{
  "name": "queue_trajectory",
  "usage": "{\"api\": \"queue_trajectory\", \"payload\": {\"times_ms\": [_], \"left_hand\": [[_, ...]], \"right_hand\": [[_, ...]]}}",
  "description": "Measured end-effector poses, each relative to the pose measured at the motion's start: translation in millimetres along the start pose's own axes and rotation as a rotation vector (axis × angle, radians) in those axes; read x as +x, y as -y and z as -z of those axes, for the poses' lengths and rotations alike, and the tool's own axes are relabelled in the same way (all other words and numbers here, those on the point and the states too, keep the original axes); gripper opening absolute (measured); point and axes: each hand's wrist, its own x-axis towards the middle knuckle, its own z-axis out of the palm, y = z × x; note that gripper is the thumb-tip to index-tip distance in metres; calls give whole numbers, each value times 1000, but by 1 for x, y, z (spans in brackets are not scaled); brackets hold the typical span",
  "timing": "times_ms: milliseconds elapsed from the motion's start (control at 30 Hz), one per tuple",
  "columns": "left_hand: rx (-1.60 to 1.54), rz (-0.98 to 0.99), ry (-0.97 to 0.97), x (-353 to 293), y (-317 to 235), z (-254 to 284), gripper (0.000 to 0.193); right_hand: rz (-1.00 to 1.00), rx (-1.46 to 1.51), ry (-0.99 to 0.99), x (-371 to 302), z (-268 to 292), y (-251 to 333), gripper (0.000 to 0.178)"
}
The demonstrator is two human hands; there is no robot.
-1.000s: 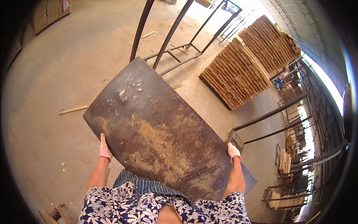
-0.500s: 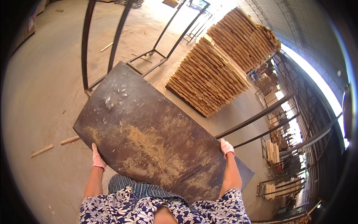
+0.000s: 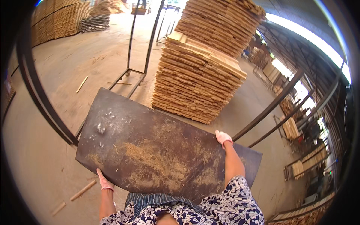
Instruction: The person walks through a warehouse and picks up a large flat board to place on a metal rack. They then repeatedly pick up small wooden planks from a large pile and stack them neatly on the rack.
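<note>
A large dark brown board, strewn with sawdust and white scuff marks, spans the space in front of my body. My left hand, in a pinkish-white glove, grips its near left edge, with part of the fingers hidden at the rim. Over on the far right edge, my right hand in the same kind of glove is closed on the board, fingertips out of sight beyond the rim. The board's near edge meets my striped apron. Whether it rests on the metal frame below cannot be told.
Dark metal uprights rise left of the board; more metal bars slant up on the right. Just beyond stands a tall stack of wooden planks. Loose wood strips lie on the floor. Other stacked lumber is at the far left.
The view has turned, and the board now lies closer to level across it, its left end lower. The left uprights have shifted left in view. Both hands keep their holds on the board.
</note>
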Motion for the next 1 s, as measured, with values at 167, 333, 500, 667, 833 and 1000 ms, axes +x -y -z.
{"api": "queue_trajectory", "payload": {"times_ms": [167,333,500,667,833,1000], "left_hand": [[6,-35,76,-3,8,-4,87],[-48,11,117,-20,12,8,85],[-96,9,-57,-23,17,-21,83],[-78,-5,-98,-32,10,-22,84],[-73,44,-48,-28,21,-17,82],[-110,100,-37,-43,9,-41,84]], "right_hand": [[-106,159,15,-6,-1,-2,52],[-139,70,-2,-36,1,-18,48],[-36,-8,-31,-8,19,-28,51],[-120,108,-43,-5,38,-12,60],[44,-134,10,1,53,-22,52],[98,-366,37,26,55,-53,42]]}}
